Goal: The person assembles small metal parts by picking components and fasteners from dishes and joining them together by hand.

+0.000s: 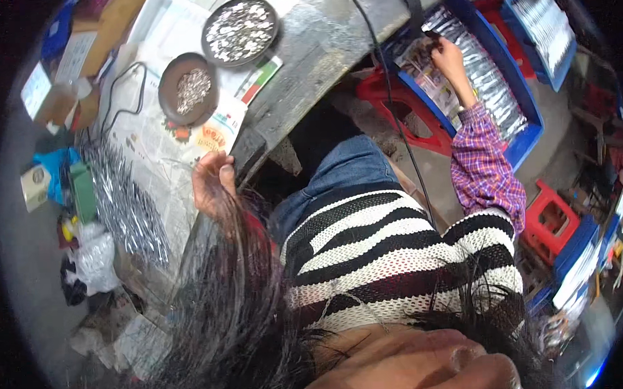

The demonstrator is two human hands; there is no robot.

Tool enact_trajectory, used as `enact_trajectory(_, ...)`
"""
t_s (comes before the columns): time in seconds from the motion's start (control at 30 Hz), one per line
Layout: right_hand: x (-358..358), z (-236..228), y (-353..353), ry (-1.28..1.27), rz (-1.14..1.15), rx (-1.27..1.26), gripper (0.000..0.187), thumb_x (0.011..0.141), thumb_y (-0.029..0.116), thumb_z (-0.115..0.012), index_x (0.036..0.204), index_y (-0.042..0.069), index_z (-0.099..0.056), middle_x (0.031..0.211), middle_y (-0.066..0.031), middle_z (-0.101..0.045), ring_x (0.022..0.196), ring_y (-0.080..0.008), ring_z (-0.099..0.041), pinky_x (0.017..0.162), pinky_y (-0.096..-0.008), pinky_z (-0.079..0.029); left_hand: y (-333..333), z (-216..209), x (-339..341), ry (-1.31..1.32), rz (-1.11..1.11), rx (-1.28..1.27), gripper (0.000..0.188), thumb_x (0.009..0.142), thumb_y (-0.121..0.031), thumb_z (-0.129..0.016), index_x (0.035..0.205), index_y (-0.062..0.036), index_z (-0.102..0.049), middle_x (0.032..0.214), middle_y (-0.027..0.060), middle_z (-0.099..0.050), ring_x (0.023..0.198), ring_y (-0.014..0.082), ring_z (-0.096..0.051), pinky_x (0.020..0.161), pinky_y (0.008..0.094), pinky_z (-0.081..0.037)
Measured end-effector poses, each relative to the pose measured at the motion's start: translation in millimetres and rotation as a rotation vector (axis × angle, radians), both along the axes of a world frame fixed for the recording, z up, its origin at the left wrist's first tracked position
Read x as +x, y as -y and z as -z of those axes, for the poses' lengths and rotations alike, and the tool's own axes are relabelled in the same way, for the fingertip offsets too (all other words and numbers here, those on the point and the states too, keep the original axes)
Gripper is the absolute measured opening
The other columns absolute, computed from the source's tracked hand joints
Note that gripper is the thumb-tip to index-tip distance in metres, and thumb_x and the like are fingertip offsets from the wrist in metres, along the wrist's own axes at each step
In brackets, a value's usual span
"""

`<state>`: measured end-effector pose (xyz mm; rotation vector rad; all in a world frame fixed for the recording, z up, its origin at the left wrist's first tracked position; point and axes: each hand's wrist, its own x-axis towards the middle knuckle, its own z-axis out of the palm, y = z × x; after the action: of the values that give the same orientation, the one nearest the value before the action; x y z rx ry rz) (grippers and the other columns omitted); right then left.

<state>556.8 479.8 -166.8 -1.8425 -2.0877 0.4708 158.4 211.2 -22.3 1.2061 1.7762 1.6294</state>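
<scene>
Over the blue tray (537, 126) on the right, my right hand (448, 61) has its fingertips pinched together. A small dark-and-silver piece (429, 32) shows at them, too small to name. Rows of silvery metal pieces (482, 72) lie in that tray beside printed paper (427, 70). My left hand (213, 181) is at the near edge of the workbench, fingers loosely curled and thumb apart, with nothing visible between them. Beyond it, a round dark dish (165, 97) holds small metal bits, and a second dark dish (206, 40) holds shiny silver pieces.
The workbench (313, 54) has paper sheets spread on it. A pile of thin silvery strips (126, 201) lies at left. A red stool (419, 132) stands under the tray, another red stool (551, 220) farther right. A second filled blue tray (560, 72) is at far right. A black cable (398, 123) hangs down.
</scene>
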Motion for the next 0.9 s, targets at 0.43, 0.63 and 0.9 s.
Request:
enact_trajectory(0.43,18.7,-1.7,-5.3,-0.132,-0.030,-0.148,0.038,0.080,0.022,-0.060,0.107,-0.005,-0.057,0.088,-0.0186,-0.063,0.082,-0.0266,-0.058,0.073,-0.0330,-0.046,14.7,-8.1,-3.2,-0.152,-0.049,0.026,0.017,0.074,-0.001,-0.060,0.091,-0.0017,-0.059,0.083,0.0067,-0.060,0.075,0.0126,-0.058,0.067,0.0250,-0.046)
enact_trajectory(0.63,-43.1,-67.8,19.2,-0.386,-0.120,-0.103,0.035,0.083,0.022,-0.057,0.107,-0.003,-0.057,0.087,-0.0145,-0.061,0.077,-0.0209,-0.056,0.070,-0.0293,-0.045,21.1,-23.4,-0.8,-0.048,0.038,0.065,0.017,0.072,-0.001,-0.062,0.089,-0.0022,-0.060,0.081,0.0065,-0.059,0.071,0.0149,-0.058,0.064,0.0259,-0.046)
enact_trajectory(0.9,-109.6,-123.4,79.2,-0.633,-0.292,-0.211,0.031,0.087,0.022,-0.054,0.109,-0.001,-0.057,0.086,-0.0089,-0.059,0.071,-0.0134,-0.052,0.067,-0.0244,-0.044,80.6,-30.2,-61.8,-0.330,-0.196,-0.030,0.011,0.074,-0.004,-0.061,0.085,-0.0025,-0.062,0.077,0.0068,-0.063,0.068,0.0148,-0.060,0.058,0.0249,-0.046)
